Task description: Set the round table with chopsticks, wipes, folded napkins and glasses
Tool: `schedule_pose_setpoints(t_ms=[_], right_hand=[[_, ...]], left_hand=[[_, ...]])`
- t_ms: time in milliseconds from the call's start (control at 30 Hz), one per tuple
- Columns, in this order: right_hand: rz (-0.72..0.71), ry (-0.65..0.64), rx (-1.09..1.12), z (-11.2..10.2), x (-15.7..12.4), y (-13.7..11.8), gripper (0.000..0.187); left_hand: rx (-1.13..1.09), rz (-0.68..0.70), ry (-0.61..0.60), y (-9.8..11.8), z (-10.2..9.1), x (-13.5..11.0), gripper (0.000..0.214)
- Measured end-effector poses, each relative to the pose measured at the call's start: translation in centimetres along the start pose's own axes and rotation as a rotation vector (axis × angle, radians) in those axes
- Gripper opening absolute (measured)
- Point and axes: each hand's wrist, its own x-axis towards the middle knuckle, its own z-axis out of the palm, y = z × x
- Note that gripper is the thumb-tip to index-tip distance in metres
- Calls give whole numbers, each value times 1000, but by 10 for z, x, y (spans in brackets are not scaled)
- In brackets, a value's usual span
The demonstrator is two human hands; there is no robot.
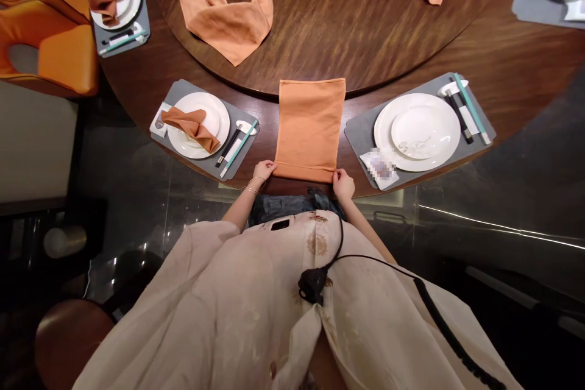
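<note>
An orange cloth napkin lies spread flat between two place settings, its far end resting over the raised round centre's edge. Along its near edge a narrow strip is folded over. My left hand pinches the near left corner, a thin bracelet on the wrist. At the near right corner, my right hand grips the cloth between thumb and fingers. Both hands are at the table's front edge, close to my body.
On the left, a grey placemat carries plates, a folded napkin and chopsticks. Another placemat with stacked white plates is on the right. A rumpled napkin sits on the round centre. Orange chairs stand far left.
</note>
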Motion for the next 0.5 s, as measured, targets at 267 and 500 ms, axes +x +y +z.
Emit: schedule_pose_setpoints(t_ms=[267, 500], right_hand=[[47, 33, 47, -3, -6, -9, 22], [62, 0, -54, -4, -7, -17, 21]], left_hand=[[167, -43, 91, 18, 1, -23, 4], [406, -37, 127, 32, 12, -38, 17]])
